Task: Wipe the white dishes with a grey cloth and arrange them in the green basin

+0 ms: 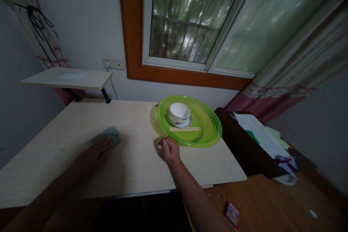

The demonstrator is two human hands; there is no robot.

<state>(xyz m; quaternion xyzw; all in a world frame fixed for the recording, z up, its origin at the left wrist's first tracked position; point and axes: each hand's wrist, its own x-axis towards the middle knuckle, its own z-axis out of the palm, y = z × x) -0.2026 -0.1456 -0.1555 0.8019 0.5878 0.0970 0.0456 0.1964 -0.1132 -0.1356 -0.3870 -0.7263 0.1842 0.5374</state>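
My left hand (102, 147) lies over a folded grey-green cloth (115, 136) on the pale wooden table (138, 165), pressing it against the surface. The fingers rest across the cloth, and part of it is hidden beneath them. My right hand (171, 150) is closed, with curled fingers, by the near-left rim of a green plastic basket (210, 134). A small pale spot shows at its fingertips; I cannot make out what it is. Inside the basket, stacked white bowls (179, 110) sit on a small plate (188, 123), with light-coloured chopsticks (185, 129) in front.
A raised shelf (89, 81) with a paper sheet stands at the table's back left. Behind are a wall socket (107, 63) and a window (187, 18). Right of the table, a dark brown piece of furniture (236, 141) carries papers (257, 130). A small box (231, 213) lies on the floor.
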